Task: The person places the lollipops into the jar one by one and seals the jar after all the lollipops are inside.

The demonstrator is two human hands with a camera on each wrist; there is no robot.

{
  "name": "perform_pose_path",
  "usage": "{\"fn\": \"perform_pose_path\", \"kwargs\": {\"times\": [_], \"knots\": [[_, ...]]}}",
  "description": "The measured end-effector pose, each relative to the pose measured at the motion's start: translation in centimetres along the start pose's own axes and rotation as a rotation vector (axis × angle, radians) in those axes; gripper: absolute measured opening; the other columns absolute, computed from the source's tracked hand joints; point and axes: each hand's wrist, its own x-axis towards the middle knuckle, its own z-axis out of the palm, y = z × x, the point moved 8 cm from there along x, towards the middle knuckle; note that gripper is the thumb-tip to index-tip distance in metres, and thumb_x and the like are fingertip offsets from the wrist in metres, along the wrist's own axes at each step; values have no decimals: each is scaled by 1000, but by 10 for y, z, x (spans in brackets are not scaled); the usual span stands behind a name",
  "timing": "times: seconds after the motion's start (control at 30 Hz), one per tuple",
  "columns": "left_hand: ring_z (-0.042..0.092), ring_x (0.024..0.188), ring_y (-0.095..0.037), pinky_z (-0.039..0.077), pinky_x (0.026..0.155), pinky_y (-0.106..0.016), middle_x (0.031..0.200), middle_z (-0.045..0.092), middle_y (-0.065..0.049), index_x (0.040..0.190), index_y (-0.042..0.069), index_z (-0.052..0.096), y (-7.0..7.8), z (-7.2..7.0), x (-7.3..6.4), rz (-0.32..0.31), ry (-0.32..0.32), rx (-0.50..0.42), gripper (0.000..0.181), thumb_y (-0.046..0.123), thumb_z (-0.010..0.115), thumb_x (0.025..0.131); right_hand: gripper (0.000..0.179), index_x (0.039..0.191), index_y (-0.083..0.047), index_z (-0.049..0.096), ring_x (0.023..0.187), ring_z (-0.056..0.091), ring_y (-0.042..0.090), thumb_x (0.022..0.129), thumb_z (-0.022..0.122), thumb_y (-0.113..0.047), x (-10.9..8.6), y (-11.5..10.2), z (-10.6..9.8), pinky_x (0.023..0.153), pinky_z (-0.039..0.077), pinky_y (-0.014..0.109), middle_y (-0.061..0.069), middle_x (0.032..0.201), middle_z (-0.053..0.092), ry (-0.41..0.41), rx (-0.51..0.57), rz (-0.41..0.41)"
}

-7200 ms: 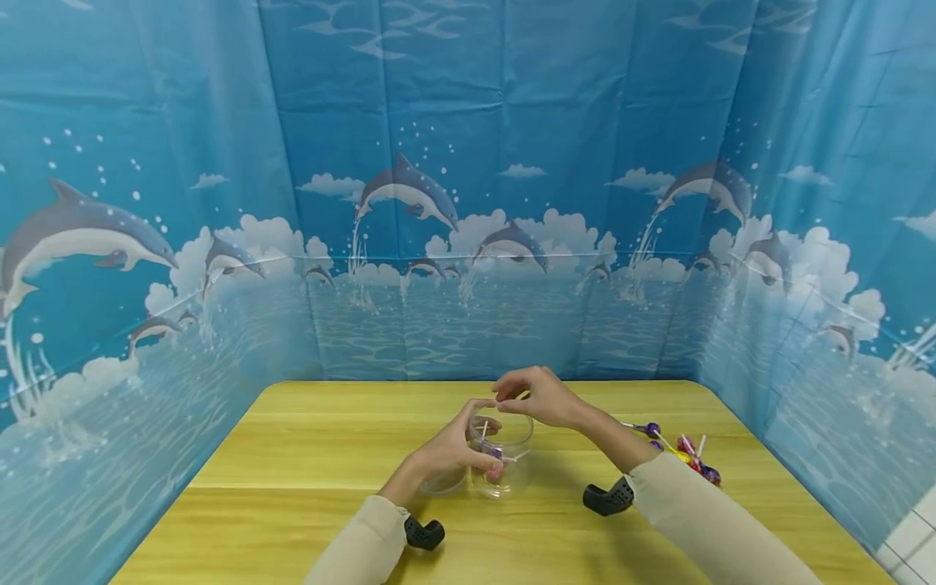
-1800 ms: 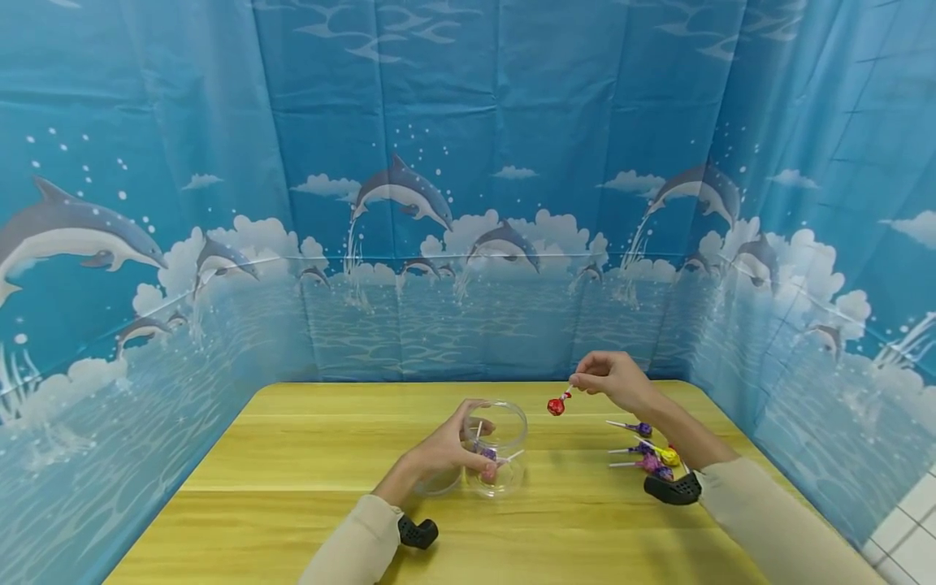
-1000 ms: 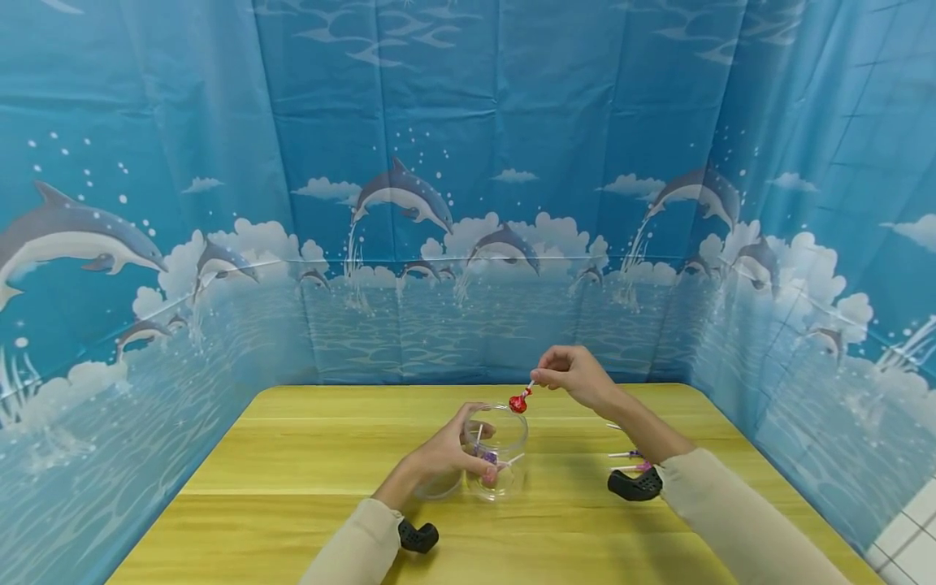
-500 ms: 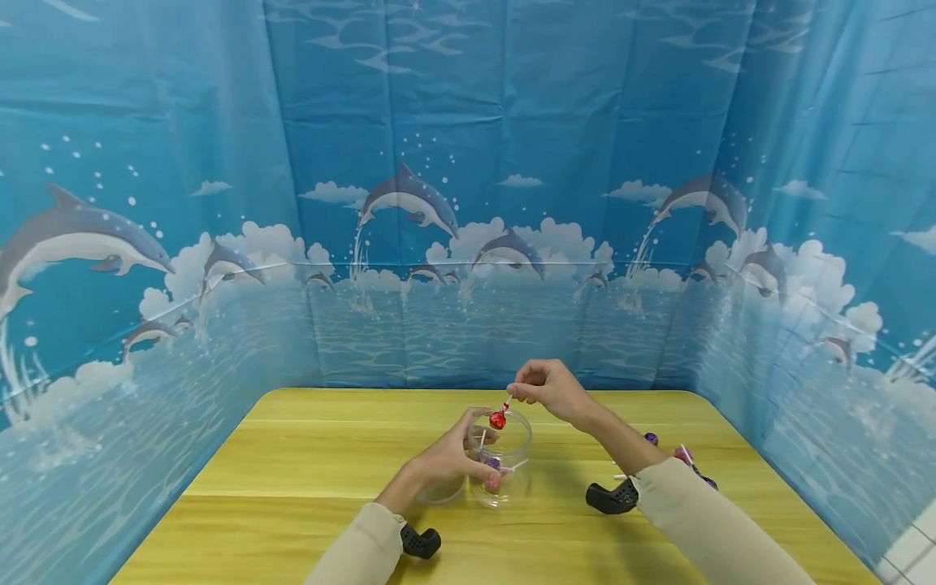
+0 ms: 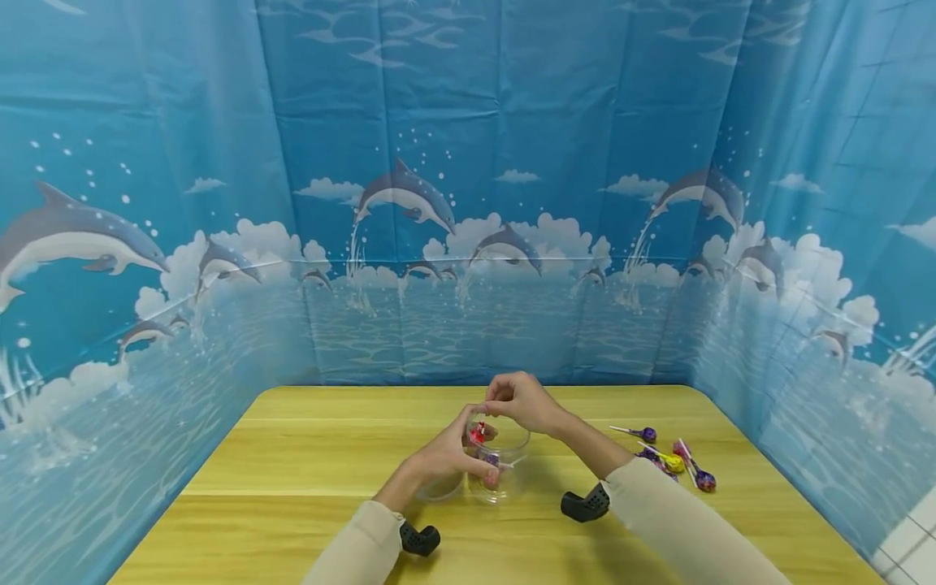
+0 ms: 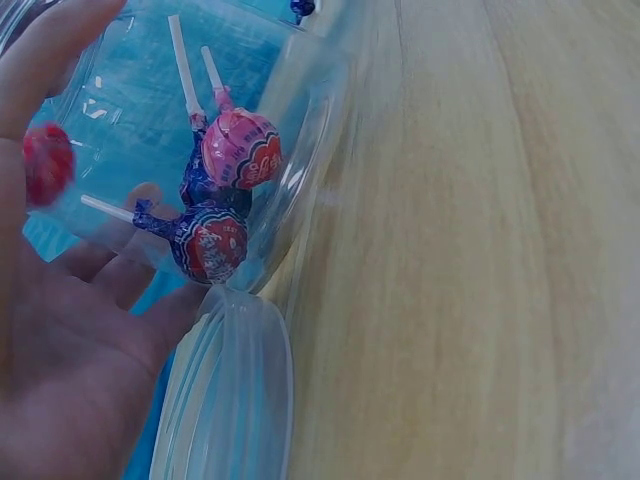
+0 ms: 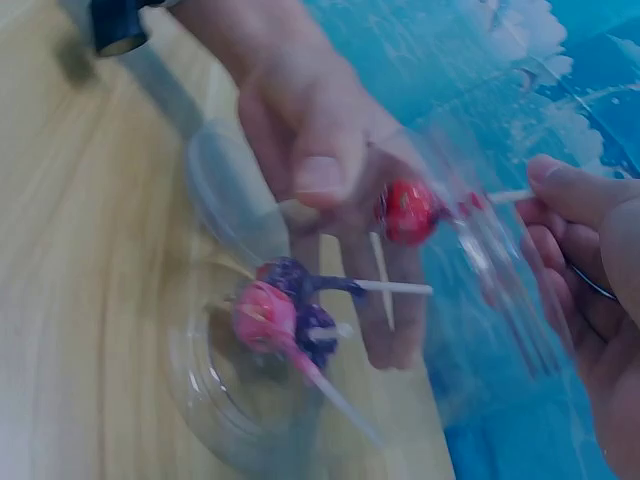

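My left hand (image 5: pixel 446 457) grips a clear plastic jar (image 5: pixel 512 487) from the left, thumb toward the front and fingers behind it. Inside, low in the jar, sit a pink lollipop (image 6: pixel 240 148) and purple ones (image 6: pixel 210 243). Over the jar's mouth, my right hand (image 5: pixel 530 404) pinches the white stick of a red lollipop (image 7: pixel 408 212). Its wrapped head hangs just inside the rim, above the other sweets. A clear round lid (image 6: pixel 230 390) is beside the jar, partly behind my left hand in the head view.
Right of the jar, several lollipops lie on the wooden table (image 5: pixel 307 455), among them a yellow one (image 5: pixel 673 463) and a purple one (image 5: pixel 705 481). A dolphin-print curtain (image 5: pixel 439 333) hangs along the table's back and sides.
My right hand has carried the red lollipop leftward from near the loose lollipops, then down into the jar's mouth. My left hand has kept its grip on the jar.
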Motion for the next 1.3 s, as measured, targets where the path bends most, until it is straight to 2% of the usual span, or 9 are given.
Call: {"fn": "perform_pose_path", "kwargs": {"times": [0.1,0.2,0.27,0.43,0.53,0.7,0.87,1.03,1.3], "knots": [[52,131,-34,50,100,-39,148,44,-23,154,26,30,2,1,1,21,-11,-3,84,19,83,89,10,90,-11,70,73,69,25,99,73,-14,0,-2,9,59,48,30,2,81,72,-3,-67,-31],[44,136,-36,48,102,-37,147,43,-17,150,23,32,4,1,2,50,-17,22,79,20,82,90,9,89,-12,71,72,70,29,98,74,-14,0,-5,17,62,52,29,1,80,72,-3,-130,-61],[44,135,-36,47,103,-37,145,44,-11,148,21,34,5,1,1,59,-14,42,76,22,83,89,9,89,-13,71,73,71,30,97,75,-14,-1,-7,21,64,53,29,-1,78,72,-9,-174,-77],[44,133,-37,47,102,-37,142,45,-4,149,22,34,6,0,-1,54,-2,39,78,24,83,89,9,88,-14,72,72,72,26,96,76,-14,-1,-8,26,65,54,30,-8,77,71,-25,-237,-90],[43,135,-39,46,103,-37,144,45,-3,150,22,33,5,1,-2,57,-9,34,79,25,83,89,7,90,-14,73,72,71,18,95,78,-15,-1,-8,27,67,56,30,-10,79,71,-33,-249,-91],[41,138,-41,45,105,-37,148,43,-1,153,24,30,5,3,-1,67,-28,25,81,28,82,91,7,93,-14,74,75,70,7,94,79,-18,-2,-9,26,70,57,29,-9,85,73,-47,-228,-104],[41,139,-42,45,105,-39,149,42,-2,153,25,28,4,5,0,75,-39,7,81,24,81,92,7,97,-15,74,80,71,10,95,79,-19,-5,-7,24,72,57,30,-8,88,74,-63,-174,-103],[40,141,-41,45,106,-41,149,44,-2,155,28,28,2,5,-1,45,-17,17,85,21,82,90,9,103,-12,75,85,72,20,97,76,-19,-10,-5,17,72,58,32,-5,92,74,-83,-97,-92],[41,141,-42,45,106,-46,148,49,-11,157,30,28,3,4,-2,28,9,9,90,20,84,88,16,109,-6,74,87,71,17,98,75,-18,-19,-10,-5,74,58,34,-3,97,75,-64,-72,-110]]}}
